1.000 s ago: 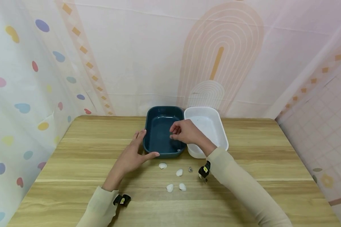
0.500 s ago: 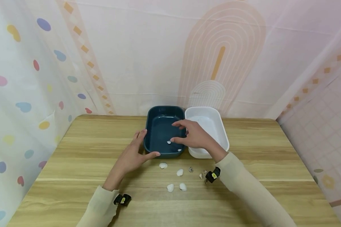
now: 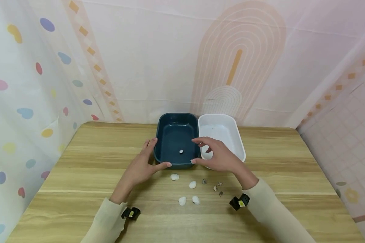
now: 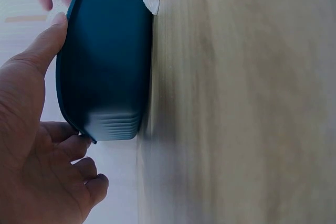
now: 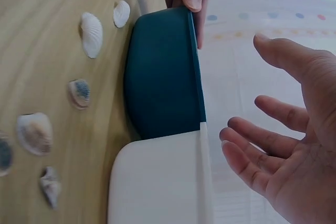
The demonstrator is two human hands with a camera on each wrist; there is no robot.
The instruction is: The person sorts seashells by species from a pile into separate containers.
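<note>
**Hands at the dark blue tub, shells on the table**

The left hand [image 3: 143, 166] held the near left corner of the dark blue tub [image 3: 173, 133] — thumb along the near rim, fingers up the left side, lightly curled against the wall, as the left wrist view confirmed. The right hand [image 3: 219, 156] hovered over the seam between that tub and the white tub [image 3: 228, 130] beside it, fingers spread and relaxed, holding nothing; its thumb tip sat near the blue tub's near right corner.

One small shell [image 3: 181, 151] lay on the floor of the blue tub. The two tubs stood side by side, walls touching, at the far middle of the wooden table [image 3: 79, 189].

In front of the tubs more shells lay loose on the table — four white shells [image 3: 192, 184] in a scattered group, and just to their right a few smaller brownish shells [image 3: 215, 188], well short of the right wrist.
</note>
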